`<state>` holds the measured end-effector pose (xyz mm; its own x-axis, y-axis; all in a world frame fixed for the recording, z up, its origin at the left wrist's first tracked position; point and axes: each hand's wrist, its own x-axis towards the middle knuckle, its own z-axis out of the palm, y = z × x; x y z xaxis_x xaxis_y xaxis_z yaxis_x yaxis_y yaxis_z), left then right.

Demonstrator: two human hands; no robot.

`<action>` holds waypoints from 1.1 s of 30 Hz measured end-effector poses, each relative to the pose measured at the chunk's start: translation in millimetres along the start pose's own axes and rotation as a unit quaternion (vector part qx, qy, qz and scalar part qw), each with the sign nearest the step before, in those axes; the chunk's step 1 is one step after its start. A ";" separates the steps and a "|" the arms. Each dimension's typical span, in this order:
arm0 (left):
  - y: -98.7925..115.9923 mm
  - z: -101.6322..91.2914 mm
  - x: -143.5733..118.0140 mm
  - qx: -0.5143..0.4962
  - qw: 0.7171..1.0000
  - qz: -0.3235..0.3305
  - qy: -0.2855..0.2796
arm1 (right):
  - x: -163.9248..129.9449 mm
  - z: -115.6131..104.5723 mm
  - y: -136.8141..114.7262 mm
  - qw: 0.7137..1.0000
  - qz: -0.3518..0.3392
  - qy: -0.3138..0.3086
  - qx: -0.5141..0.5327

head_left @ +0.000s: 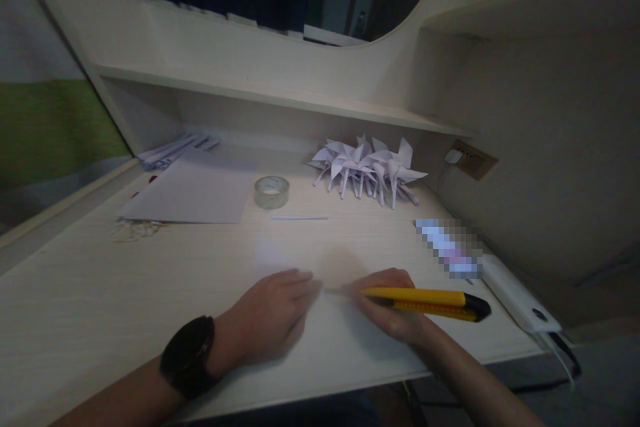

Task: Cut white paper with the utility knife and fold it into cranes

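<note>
My left hand (pixel 273 313), with a black watch on its wrist, lies flat on a white sheet of paper (pixel 280 257) near the front of the desk (pixel 75 307), fingers pressing it down. My right hand (pixel 387 303) grips a yellow and black utility knife (pixel 430 302), its tip pointing left toward my left fingertips on the paper. The blade itself is too small to make out.
A roll of clear tape (pixel 271 191) and a thin paper strip (pixel 300 218) lie behind the hands. A stack of white paper (pixel 193 190) sits at left, several folded paper pinwheels (pixel 367 167) at back right, a white device (pixel 515 297) at right.
</note>
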<state>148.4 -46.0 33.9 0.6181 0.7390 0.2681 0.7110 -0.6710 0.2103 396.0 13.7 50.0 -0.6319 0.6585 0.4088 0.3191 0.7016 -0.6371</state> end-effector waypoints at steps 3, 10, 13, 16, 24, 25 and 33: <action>1.9 0.4 0.8 0.006 1.000 0.009 -0.003 | -0.2 1.9 1.0 1.000 0.015 0.016 0.006; 4.2 0.8 1.7 0.002 1.000 0.007 0.014 | 0.7 1.4 -1.4 0.999 0.027 0.028 0.026; 2.5 0.4 1.3 0.002 1.000 0.015 0.019 | 1.2 -0.7 -2.9 0.999 0.035 0.017 0.037; 1.7 -1.5 2.1 -0.019 0.998 0.035 0.038 | 1.3 -0.9 -2.4 0.999 0.034 0.009 0.039; 4.6 -7.7 6.8 -0.052 0.996 0.048 0.062 | 2.0 1.4 0.0 0.999 0.029 0.012 0.026; 4.9 -8.5 6.9 -0.053 0.996 0.047 0.060 | 2.0 1.3 0.1 0.999 0.026 0.011 0.023; 5.6 -12.8 6.0 -0.048 0.997 0.036 0.041 | 1.6 -0.3 -0.2 1.000 0.020 0.013 0.013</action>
<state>151.8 -46.1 48.8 0.6349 0.6833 0.3605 0.6274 -0.7283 0.2757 395.2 14.7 51.0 -0.6008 0.6927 0.3990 0.3249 0.6676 -0.6699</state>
